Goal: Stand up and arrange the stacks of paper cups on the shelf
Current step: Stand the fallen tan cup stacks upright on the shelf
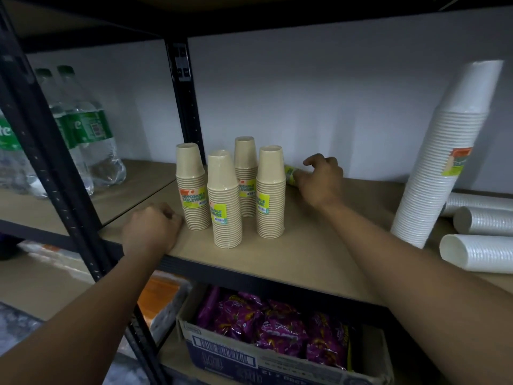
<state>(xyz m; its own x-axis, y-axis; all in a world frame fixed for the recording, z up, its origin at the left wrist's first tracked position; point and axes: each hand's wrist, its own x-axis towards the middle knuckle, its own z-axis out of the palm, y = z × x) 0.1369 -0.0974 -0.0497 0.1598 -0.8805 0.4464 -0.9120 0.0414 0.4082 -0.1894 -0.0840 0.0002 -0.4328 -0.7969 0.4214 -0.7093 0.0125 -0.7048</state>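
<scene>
Bottles point(91, 140), clear plastic with green labels and caps, standing in the left bay, partly behind a black front post point(55, 173). Left hand point(151, 229): fingers curled into a fist, holding nothing, resting on the front edge of the shelf board point(319, 240), knuckles just beside the nearest tan stack. Tan cup stacks, four, upright with rims down, each in clear wrap with a yellow-green label, grouped close together left of centre: front-left stack point(193, 190), front-middle stack point(224, 201) nearest the shelf edge, rear stack point(245, 176) furthest back, right-hand stack point(270, 193). Lying tan stack point(291, 175), fifth of the kind, on its side on the board just behind and to the right of the group; only the labelled end visible, the rest hidden by the hand. Right hand point(320, 182): reaching in from the right, fingers curled down over the lying tan stack and gripping it, forefinger lifted slightly. Tall white stack point(444, 162), upright but tilted towards the right, well apart from the tan group, with a small label high on its side. White stacks, three, lying on their sides at the far right: rear one point(477, 201), middle one point(485, 220), front one point(477, 252). Lower shelf: cardboard box point(236, 354), open-topped, holding purple snack packets point(277, 326).
</scene>
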